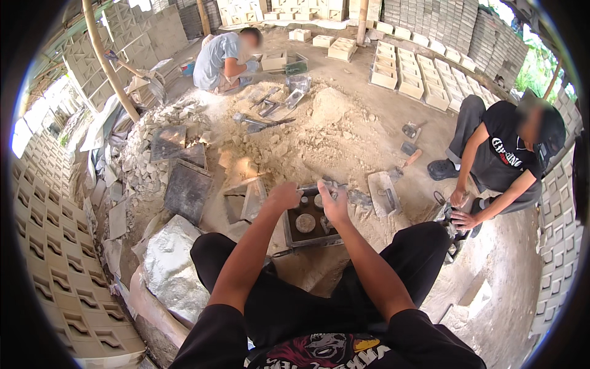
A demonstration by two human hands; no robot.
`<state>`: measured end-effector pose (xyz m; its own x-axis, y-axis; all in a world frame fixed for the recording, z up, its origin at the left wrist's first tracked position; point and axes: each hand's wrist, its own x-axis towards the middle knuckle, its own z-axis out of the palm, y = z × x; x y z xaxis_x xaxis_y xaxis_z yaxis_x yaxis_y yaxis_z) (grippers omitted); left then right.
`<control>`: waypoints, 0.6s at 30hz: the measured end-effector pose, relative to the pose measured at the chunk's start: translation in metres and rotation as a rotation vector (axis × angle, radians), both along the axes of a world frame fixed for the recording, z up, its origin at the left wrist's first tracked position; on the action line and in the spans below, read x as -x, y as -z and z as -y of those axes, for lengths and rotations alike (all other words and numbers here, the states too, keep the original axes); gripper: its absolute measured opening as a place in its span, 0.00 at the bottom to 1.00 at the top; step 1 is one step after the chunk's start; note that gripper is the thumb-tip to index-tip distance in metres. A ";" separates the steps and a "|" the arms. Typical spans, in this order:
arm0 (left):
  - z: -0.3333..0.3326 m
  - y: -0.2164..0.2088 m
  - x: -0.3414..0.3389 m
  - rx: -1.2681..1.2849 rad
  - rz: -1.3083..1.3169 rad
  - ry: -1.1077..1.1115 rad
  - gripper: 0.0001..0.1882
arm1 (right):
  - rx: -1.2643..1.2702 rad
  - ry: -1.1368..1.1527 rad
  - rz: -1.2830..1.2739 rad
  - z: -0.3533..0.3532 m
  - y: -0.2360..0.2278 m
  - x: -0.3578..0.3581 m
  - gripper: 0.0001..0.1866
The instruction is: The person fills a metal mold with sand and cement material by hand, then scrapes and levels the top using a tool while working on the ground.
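A square dark metal mould lies on the ground between my knees. Inside it are several round pieces, the largest a pale disc near the middle. My left hand is closed at the mould's far left corner; whatever its fingers hold is hidden. Over the far right part of the mould is my right hand, with its thumb and fingers spread apart. Whether that hand touches the far rim cannot be made out.
Left of the mould are a pale block form, a dark plate and a white sack. A tray and trowel lie right. Sand is heaped ahead. Co-workers crouch at right and far left.
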<state>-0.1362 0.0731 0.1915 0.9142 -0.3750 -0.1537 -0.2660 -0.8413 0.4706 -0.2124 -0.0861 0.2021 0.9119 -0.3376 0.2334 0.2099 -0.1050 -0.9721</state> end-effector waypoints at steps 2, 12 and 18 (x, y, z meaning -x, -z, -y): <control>0.006 -0.010 0.005 -0.031 -0.025 0.043 0.19 | 0.141 -0.080 -0.084 0.013 0.026 -0.002 0.25; -0.003 -0.003 0.011 -0.158 0.003 0.080 0.20 | 0.159 -0.109 -0.159 0.017 0.019 0.003 0.23; 0.003 -0.003 0.010 -0.089 -0.058 0.124 0.18 | 0.209 -0.145 0.027 0.014 0.042 0.008 0.17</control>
<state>-0.1459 0.0706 0.1949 0.8504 -0.4671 -0.2422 -0.3451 -0.8426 0.4133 -0.2209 -0.0997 0.1602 0.9396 -0.1456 0.3097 0.2634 -0.2701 -0.9261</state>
